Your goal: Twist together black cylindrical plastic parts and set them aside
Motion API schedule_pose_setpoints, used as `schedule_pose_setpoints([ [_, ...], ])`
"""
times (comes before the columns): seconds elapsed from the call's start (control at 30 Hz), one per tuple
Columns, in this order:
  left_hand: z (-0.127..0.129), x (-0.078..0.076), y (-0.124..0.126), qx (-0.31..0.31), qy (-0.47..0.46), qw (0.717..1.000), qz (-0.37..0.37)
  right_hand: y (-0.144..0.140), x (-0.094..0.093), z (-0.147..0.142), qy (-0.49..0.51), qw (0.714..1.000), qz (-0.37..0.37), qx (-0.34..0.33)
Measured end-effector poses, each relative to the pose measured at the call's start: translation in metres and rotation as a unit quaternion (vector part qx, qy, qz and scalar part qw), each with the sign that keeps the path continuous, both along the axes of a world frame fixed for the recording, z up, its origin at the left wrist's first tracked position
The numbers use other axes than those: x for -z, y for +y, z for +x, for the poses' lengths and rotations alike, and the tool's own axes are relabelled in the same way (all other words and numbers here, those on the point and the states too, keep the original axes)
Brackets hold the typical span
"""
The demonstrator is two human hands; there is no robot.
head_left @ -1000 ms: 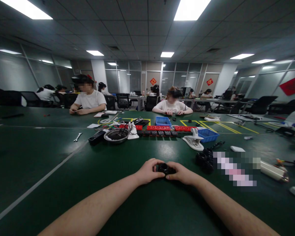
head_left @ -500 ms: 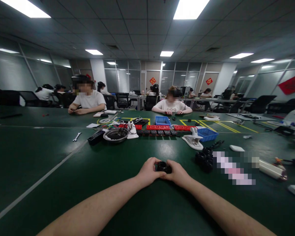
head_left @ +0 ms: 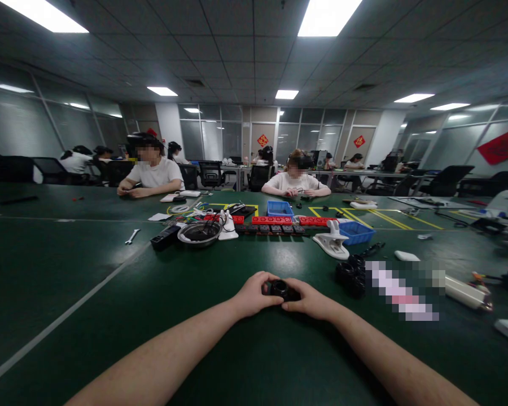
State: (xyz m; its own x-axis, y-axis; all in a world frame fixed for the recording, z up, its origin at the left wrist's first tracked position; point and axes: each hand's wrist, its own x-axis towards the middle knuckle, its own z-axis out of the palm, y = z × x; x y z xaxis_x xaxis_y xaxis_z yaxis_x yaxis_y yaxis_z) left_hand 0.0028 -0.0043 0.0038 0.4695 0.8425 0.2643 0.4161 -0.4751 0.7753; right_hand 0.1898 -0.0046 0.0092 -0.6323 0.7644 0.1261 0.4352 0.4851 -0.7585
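A small black ring-shaped part with a round opening on top is held close above or on the green table, between my two hands. My left hand is closed round its left side, thumb in front and fingers behind. From the right, my right hand curls round it, its thumb near the tip of the left thumb. A dark gap shows between the part and the right palm, and the fingertips behind are partly hidden. Several similar black round parts lie in a cluster to the right.
Ahead lie red and black socket strips, two blue bins, a white clip base and a metal bowl. A wrench rests at the left. A white cylinder lies at right. Two people sit across the table.
My right hand has shifted slightly right, its fingers now a little looser round the black part. The left hand stays about where it was.
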Motion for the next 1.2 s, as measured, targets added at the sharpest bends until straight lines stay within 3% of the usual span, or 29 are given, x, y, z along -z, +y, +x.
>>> schedule_pose_setpoints([
  [0.13,-0.001,0.000,0.001,0.013,-0.008,1.000,0.015,0.004,0.000,0.003,0.021,0.998,-0.059,-0.011],
  [0.43,-0.001,-0.002,0.000,0.022,-0.003,1.000,-0.010,0.004,0.003,0.002,0.013,0.998,-0.057,0.017],
  [0.57,0.004,-0.003,-0.005,-0.005,0.005,1.000,-0.007,0.003,0.010,-0.004,-0.043,0.993,0.011,0.112],
  [0.7,0.010,0.001,-0.008,-0.084,-0.021,0.996,-0.006,-0.003,0.016,-0.018,-0.126,0.961,0.113,0.221],
  [0.77,0.011,0.001,-0.009,-0.097,-0.022,0.995,-0.005,-0.006,0.015,-0.022,-0.164,0.946,0.142,0.243],
  [0.87,0.008,0.000,-0.007,-0.076,-0.011,0.997,-0.006,-0.009,0.012,-0.022,-0.158,0.952,0.150,0.214],
  [0.97,0.003,-0.004,-0.005,-0.029,-0.005,0.999,-0.016,-0.007,0.008,-0.014,-0.094,0.977,0.137,0.136],
  [1.1,-0.001,-0.007,-0.003,0.009,0.007,1.000,-0.007,-0.002,0.003,-0.003,-0.057,0.995,0.079,0.037],
  [1.2,-0.001,-0.006,-0.003,0.016,0.007,1.000,0.016,0.001,0.000,0.001,-0.035,0.999,0.029,0.012],
])
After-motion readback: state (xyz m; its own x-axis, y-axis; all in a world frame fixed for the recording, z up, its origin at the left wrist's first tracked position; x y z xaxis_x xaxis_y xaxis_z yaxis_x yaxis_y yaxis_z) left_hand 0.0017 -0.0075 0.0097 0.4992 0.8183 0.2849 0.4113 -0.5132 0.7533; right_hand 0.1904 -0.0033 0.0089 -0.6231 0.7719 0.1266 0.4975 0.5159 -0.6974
